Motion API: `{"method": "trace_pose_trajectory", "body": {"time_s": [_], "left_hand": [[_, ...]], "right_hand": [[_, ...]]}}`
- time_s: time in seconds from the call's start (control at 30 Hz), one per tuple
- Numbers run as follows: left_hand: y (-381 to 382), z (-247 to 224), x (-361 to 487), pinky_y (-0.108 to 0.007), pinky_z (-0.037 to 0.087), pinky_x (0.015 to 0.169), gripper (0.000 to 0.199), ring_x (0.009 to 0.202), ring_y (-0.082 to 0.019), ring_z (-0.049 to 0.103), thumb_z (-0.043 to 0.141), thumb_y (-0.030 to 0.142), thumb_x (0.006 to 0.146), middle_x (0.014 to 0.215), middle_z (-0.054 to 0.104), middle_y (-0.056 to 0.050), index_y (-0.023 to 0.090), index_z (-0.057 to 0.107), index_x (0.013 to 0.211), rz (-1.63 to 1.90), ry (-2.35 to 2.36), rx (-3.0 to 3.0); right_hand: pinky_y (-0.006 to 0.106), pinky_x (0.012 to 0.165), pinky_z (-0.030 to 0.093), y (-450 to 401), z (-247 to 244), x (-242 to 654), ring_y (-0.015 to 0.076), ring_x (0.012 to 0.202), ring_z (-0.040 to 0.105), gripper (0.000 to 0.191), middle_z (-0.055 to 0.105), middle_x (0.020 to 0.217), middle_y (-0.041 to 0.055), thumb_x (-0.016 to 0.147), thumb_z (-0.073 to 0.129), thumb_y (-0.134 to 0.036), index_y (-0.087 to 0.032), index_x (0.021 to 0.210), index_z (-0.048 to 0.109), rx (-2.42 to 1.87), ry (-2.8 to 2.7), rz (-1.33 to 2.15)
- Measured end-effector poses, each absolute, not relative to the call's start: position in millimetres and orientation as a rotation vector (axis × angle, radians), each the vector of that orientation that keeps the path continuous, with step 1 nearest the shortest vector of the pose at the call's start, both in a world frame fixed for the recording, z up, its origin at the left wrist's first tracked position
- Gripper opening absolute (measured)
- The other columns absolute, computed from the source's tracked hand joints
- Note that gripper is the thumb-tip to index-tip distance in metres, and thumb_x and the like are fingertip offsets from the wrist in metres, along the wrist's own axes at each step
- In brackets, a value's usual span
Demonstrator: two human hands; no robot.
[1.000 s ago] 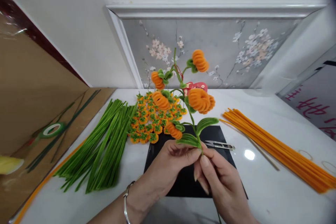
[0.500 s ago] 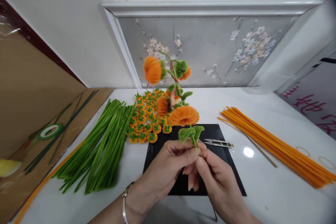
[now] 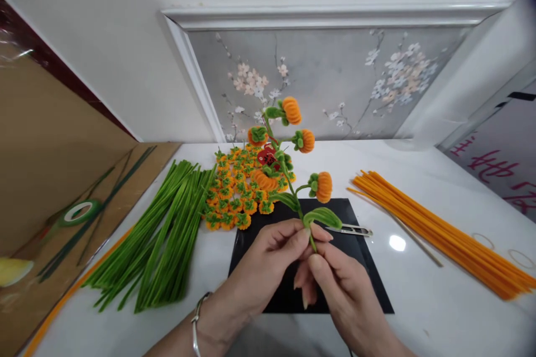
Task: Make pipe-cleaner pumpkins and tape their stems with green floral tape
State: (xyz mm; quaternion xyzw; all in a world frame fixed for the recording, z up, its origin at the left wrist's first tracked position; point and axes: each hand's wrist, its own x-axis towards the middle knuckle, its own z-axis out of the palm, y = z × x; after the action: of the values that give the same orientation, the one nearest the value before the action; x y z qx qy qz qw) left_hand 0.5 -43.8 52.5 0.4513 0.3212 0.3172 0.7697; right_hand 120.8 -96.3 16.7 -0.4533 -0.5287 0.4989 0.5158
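Observation:
Between my fingers stands a pipe-cleaner persimmon branch point(image 3: 292, 183), with several ribbed orange fruits, green leaves and a red tag point(image 3: 268, 157) hanging on it. My left hand point(image 3: 268, 262) pinches its green stem just under the lowest leaf. Slightly lower, my right hand point(image 3: 345, 284) is closed on the stem's bottom end, thumb and forefinger together. Both hands are above a black mat point(image 3: 288, 295). Silver thread snips point(image 3: 352, 229) lie on the mat's right edge, partly behind the leaf.
Left of the mat is a bundle of green pipe cleaners point(image 3: 167, 245); behind it sit several small orange persimmons point(image 3: 228, 192). Orange pipe cleaners point(image 3: 439, 228) and a thin stick point(image 3: 419, 242) lie right. Green tape point(image 3: 81, 212) rests on cardboard at far left. A wall panel point(image 3: 326, 78) stands behind.
The branch has turned about its stem, so its fruits and leaves face other ways, and the red tag now shows. My hands stay in nearly the same place.

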Motion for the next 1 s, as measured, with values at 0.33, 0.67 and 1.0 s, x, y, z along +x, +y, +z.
{"method": "trace_pose_trajectory", "body": {"time_s": [0.33,0.67,1.0], "left_hand": [[-37.1,64.3,-13.4,-0.026,0.049,0.065,0.039,0.074,-0.015,0.057,0.070,0.052,0.072,0.079,0.063,-0.006,0.014,0.066,0.081,0.947,0.630,0.683],[-41.2,75.0,-13.9,-0.025,0.050,0.062,0.012,0.068,-0.014,0.059,0.070,0.020,0.075,0.071,0.064,-0.004,0.014,0.063,0.069,0.925,0.659,0.566],[-42.5,73.8,-13.9,-0.026,0.052,0.063,0.008,0.065,-0.014,0.061,0.066,0.014,0.075,0.069,0.067,-0.007,0.012,0.064,0.068,0.936,0.585,0.547]], "right_hand": [[0.020,0.045,0.039,-98.3,14.4,125.3,0.0076,0.045,0.051,0.026,0.060,0.065,-0.0007,0.097,0.039,-0.032,-0.018,0.088,0.059,-1.113,-1.346,1.078],[0.021,0.043,0.035,-100.2,17.5,123.7,0.0076,0.041,0.044,0.034,0.057,0.057,-0.0010,0.095,0.041,-0.035,-0.018,0.071,0.058,-1.168,-1.323,1.000],[0.021,0.042,0.035,-101.9,16.2,121.7,0.0079,0.039,0.042,0.035,0.055,0.055,-0.0020,0.094,0.041,-0.041,-0.018,0.075,0.060,-1.167,-1.258,1.081]]}}
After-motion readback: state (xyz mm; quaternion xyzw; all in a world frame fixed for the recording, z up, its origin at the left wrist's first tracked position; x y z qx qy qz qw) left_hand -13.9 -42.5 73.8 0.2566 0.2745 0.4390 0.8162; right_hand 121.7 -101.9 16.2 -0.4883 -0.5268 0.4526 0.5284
